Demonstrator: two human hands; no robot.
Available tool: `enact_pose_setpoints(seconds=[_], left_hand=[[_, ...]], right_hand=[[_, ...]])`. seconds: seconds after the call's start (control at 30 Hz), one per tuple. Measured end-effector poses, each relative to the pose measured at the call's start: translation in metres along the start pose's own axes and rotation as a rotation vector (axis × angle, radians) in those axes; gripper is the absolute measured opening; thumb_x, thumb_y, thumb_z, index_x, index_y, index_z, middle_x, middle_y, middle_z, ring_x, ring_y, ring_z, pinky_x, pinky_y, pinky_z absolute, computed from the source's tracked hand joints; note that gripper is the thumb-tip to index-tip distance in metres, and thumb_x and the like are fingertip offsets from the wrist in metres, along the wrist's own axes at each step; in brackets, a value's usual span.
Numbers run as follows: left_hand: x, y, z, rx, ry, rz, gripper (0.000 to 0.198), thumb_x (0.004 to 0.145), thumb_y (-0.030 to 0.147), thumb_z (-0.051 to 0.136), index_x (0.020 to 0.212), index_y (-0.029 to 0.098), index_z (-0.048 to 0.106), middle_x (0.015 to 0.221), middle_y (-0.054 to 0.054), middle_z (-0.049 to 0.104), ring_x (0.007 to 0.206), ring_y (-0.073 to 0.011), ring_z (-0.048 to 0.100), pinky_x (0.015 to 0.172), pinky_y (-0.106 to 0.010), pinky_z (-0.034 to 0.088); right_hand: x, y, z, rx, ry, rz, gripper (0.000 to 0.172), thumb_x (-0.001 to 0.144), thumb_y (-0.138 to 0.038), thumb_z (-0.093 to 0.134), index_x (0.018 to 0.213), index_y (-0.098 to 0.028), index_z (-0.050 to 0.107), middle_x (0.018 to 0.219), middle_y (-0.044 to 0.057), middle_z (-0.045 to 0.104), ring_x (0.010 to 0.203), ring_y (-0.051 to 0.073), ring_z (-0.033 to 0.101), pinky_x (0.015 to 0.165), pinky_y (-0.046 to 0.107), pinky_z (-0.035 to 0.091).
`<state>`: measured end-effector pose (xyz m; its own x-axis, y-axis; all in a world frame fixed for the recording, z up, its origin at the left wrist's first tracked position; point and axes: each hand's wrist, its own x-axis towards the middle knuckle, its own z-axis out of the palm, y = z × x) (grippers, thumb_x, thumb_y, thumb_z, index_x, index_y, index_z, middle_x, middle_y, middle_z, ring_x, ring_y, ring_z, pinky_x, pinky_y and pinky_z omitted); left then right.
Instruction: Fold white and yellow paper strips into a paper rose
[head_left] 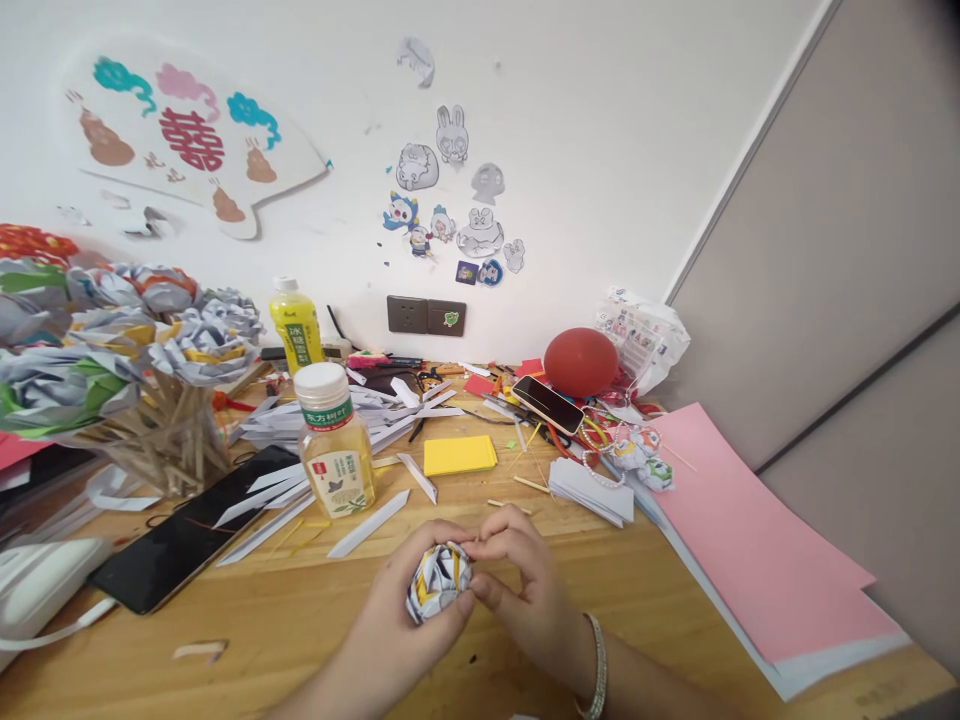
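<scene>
A small round paper flower (439,582), white with yellow and dark-edged folds, sits in my left hand (401,600), its fingers and thumb wrapped around it. Touching the flower's right edge is my right hand (521,590), with thumb and fingertips pinched together there; a beaded bracelet (598,665) circles that wrist. Both hands are just above the wooden table (300,640). Beyond them lie a stack of yellow paper (460,455) and a stack of white paper pieces (591,492). Whatever the right fingertips pinch is partly hidden.
At the left, finished paper flowers (202,345) on sticks stand in a container, beside a dark tablet (172,540). Two drink bottles (335,440) (295,325) stand behind white paper strips (367,525). A phone (548,404), red balloon (581,362) and pink paper (750,530) lie right.
</scene>
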<state>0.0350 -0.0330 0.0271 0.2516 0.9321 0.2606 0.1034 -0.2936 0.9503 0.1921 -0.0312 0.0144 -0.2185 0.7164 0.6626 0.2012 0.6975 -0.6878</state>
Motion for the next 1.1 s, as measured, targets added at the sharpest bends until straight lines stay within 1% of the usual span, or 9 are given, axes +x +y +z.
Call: enact_pose_setpoints(seconds=[0.23, 0.4, 0.5, 0.6, 0.7, 0.8, 0.9, 1.0, 1.1], left_hand=[[0.0, 0.007, 0.003, 0.009, 0.019, 0.016, 0.017, 0.065, 0.023, 0.063, 0.082, 0.021, 0.06, 0.076, -0.004, 0.063, 0.072, -0.0226, 0.059, 0.065, -0.028, 0.046], [0.0, 0.001, 0.0, -0.061, 0.0, 0.069, 0.024, 0.062, 0.025, 0.067, 0.085, 0.021, 0.06, 0.082, -0.004, 0.063, 0.076, -0.0227, 0.06, 0.066, -0.028, 0.047], [0.0, 0.0, 0.0, -0.045, 0.027, 0.014, 0.023, 0.06, 0.028, 0.07, 0.08, 0.02, 0.061, 0.079, -0.004, 0.064, 0.074, -0.0232, 0.06, 0.065, -0.028, 0.047], [0.0, 0.001, 0.0, -0.016, 0.031, -0.019, 0.02, 0.062, 0.029, 0.07, 0.078, 0.02, 0.063, 0.078, -0.005, 0.065, 0.074, -0.0236, 0.061, 0.066, -0.029, 0.047], [0.001, 0.002, -0.004, 0.028, 0.03, 0.018, 0.018, 0.064, 0.029, 0.069, 0.08, 0.022, 0.064, 0.078, -0.004, 0.066, 0.074, -0.0228, 0.061, 0.067, -0.029, 0.046], [0.004, 0.005, -0.011, 0.1, 0.131, 0.019, 0.015, 0.063, 0.028, 0.068, 0.077, 0.023, 0.063, 0.074, -0.002, 0.065, 0.071, -0.0215, 0.059, 0.068, -0.028, 0.045], [0.01, 0.007, -0.017, 0.132, 0.269, -0.019, 0.01, 0.063, 0.026, 0.066, 0.071, 0.023, 0.063, 0.072, 0.0, 0.063, 0.07, -0.0204, 0.058, 0.066, -0.025, 0.043], [0.015, 0.005, -0.021, 0.155, 0.283, -0.037, 0.007, 0.064, 0.025, 0.065, 0.069, 0.022, 0.062, 0.069, 0.001, 0.063, 0.065, -0.0189, 0.057, 0.063, -0.024, 0.041], [0.017, 0.0, -0.021, 0.194, 0.254, 0.01, 0.006, 0.063, 0.025, 0.065, 0.068, 0.022, 0.062, 0.069, 0.001, 0.064, 0.067, -0.019, 0.058, 0.065, -0.024, 0.043]], right_hand=[[0.0, 0.0, 0.004, 0.08, 0.031, 0.018, 0.018, 0.085, -0.038, 0.055, 0.089, -0.023, 0.063, 0.08, 0.002, 0.059, 0.076, 0.016, 0.056, 0.068, 0.029, 0.045], [0.003, -0.001, 0.004, 0.146, 0.021, 0.056, 0.027, 0.082, -0.047, 0.056, 0.086, -0.022, 0.063, 0.078, 0.003, 0.061, 0.074, 0.016, 0.057, 0.066, 0.029, 0.046], [0.004, 0.0, 0.005, 0.144, 0.021, 0.086, 0.029, 0.079, -0.05, 0.058, 0.08, -0.021, 0.064, 0.075, 0.003, 0.061, 0.072, 0.016, 0.057, 0.066, 0.029, 0.046], [0.005, 0.0, 0.004, 0.16, 0.013, 0.1, 0.029, 0.078, -0.049, 0.06, 0.078, -0.02, 0.064, 0.074, 0.003, 0.061, 0.071, 0.016, 0.057, 0.065, 0.029, 0.046], [0.009, -0.005, -0.003, 0.12, -0.007, 0.115, 0.024, 0.082, -0.043, 0.057, 0.081, -0.02, 0.065, 0.073, 0.002, 0.061, 0.069, 0.016, 0.056, 0.065, 0.028, 0.045], [0.014, -0.009, -0.014, 0.005, 0.055, 0.178, 0.018, 0.086, -0.031, 0.051, 0.082, -0.019, 0.064, 0.071, 0.001, 0.06, 0.068, 0.015, 0.056, 0.064, 0.026, 0.045], [0.018, -0.005, -0.025, -0.163, -0.028, 0.177, 0.014, 0.084, -0.022, 0.052, 0.075, -0.019, 0.062, 0.068, 0.0, 0.059, 0.066, 0.014, 0.055, 0.063, 0.025, 0.043], [0.021, 0.011, -0.036, -0.471, -0.073, 0.173, 0.016, 0.085, -0.017, 0.05, 0.071, -0.018, 0.059, 0.067, 0.001, 0.058, 0.066, 0.015, 0.053, 0.062, 0.027, 0.041], [0.023, 0.032, -0.045, -0.814, -0.134, 0.228, 0.007, 0.079, -0.011, 0.056, 0.079, -0.016, 0.061, 0.082, 0.007, 0.062, 0.081, 0.022, 0.053, 0.071, 0.034, 0.042]])
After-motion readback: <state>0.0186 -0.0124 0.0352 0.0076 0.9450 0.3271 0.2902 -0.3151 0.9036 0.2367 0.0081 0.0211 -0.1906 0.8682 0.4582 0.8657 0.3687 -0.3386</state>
